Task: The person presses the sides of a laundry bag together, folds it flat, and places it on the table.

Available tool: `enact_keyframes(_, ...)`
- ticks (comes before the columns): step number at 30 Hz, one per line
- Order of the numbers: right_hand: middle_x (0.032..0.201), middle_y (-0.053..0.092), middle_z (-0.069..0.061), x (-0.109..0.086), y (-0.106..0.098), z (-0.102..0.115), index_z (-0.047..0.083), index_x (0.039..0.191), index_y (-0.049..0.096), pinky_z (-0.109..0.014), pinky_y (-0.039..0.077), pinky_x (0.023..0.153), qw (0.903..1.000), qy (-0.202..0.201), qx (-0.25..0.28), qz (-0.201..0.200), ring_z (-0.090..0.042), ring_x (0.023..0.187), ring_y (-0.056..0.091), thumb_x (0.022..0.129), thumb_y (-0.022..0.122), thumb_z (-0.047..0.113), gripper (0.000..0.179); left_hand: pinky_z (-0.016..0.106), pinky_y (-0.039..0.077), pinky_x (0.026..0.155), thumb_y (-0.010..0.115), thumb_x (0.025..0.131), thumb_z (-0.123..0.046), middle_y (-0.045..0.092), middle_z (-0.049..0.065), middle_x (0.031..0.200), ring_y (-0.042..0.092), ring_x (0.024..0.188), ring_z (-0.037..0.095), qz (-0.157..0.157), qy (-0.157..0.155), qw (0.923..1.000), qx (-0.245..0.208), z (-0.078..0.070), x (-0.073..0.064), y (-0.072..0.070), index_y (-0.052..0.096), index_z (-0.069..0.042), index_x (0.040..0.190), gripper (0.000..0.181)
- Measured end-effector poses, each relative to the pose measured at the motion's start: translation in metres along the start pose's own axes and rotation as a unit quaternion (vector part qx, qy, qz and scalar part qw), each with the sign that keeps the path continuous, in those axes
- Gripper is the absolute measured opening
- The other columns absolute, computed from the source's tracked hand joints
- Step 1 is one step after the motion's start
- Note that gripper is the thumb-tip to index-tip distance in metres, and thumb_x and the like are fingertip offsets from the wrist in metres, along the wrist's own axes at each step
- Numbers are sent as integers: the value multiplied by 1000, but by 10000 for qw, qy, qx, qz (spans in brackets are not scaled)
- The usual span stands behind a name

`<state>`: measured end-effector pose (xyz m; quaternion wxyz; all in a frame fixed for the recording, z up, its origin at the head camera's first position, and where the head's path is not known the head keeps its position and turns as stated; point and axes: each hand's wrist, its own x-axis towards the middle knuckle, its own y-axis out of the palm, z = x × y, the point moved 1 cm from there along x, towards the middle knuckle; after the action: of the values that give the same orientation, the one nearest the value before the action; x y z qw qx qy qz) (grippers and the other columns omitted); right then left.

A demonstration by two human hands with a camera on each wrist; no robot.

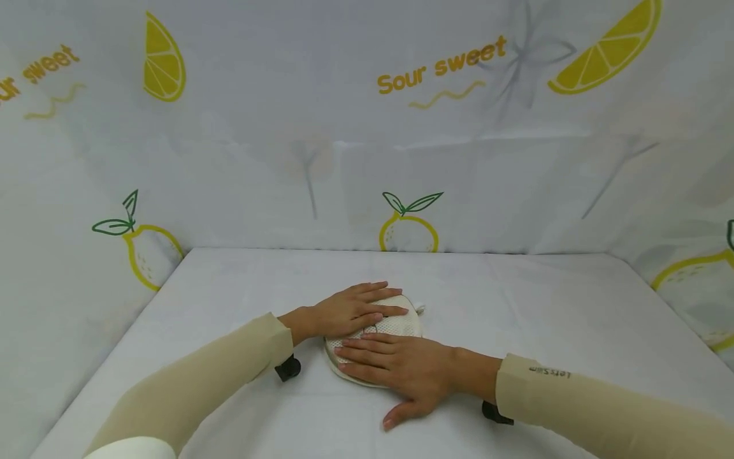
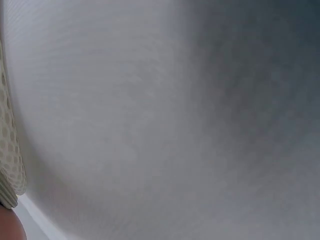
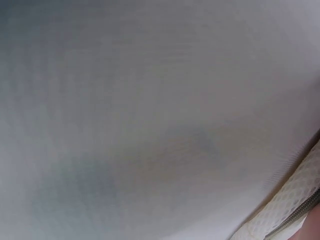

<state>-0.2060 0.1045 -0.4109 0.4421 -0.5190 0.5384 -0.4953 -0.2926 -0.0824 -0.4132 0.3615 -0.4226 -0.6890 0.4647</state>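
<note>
A round, cream-white mesh laundry bag [image 1: 404,325] lies on the white table, with a small tab at its far right side. My left hand [image 1: 346,312] rests across its far left part, fingers straight and pointing right. Nearer to me, my right hand [image 1: 404,366] lies flat over the front of the bag, fingers pointing left and thumb spread out on the table. Together the hands hide much of the bag. In the left wrist view only the mesh edge [image 2: 7,145] shows; in the right wrist view a zipper [image 3: 295,215] runs along the bag's side.
The white table [image 1: 229,299] meets a white cloth backdrop [image 1: 258,178] printed with lemons, leaves and lettering. Similar cloth stands at the left and right. Black wrist cameras [image 1: 288,368] sit under both beige sleeves.
</note>
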Motion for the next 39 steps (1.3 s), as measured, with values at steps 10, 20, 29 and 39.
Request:
enact_keyframes(10, 160, 5, -9, -2, -1, 1, 8, 154, 12, -39, 9, 115, 9999, 69, -41, -152, -25, 145, 6, 93, 38, 64, 87, 41, 8, 115, 24, 106, -39, 18, -6, 158, 10, 144, 22, 144, -156, 9997, -116, -1, 2, -1, 32, -35, 150, 45)
enact_keyframes(20, 154, 27, -6, -1, -14, 0, 8, 150, 29, -38, 20, 113, 9875, 285, 915, -1253, -24, 142, 22, 97, 48, 45, 67, 42, 17, 113, 37, 104, -38, 29, -4, 154, 19, 141, 11, -1265, -923, 9758, -1527, -5, -6, -15, 33, -19, 150, 51)
enact_keyframes(29, 152, 31, -6, -19, -37, -12, 8, 149, 32, -44, 24, 111, 9476, 2285, 644, -2136, -26, 141, 24, 100, 47, 39, 60, 48, 19, 112, 40, 100, -50, 25, -1, 155, 19, 142, 18, -1835, -1473, 9650, -1160, -22, -33, -40, 24, -20, 153, 63)
enact_keyframes(39, 154, 21, -19, -20, -23, -11, -2, 149, 25, -52, 24, 109, 8963, 3902, 1376, -1599, -34, 142, 15, 99, 49, 42, 71, 43, 20, 112, 44, 97, -55, 17, 11, 157, 12, 144, 24, -1437, -1873, 9715, -212, -42, -39, -9, 15, -5, 153, 81)
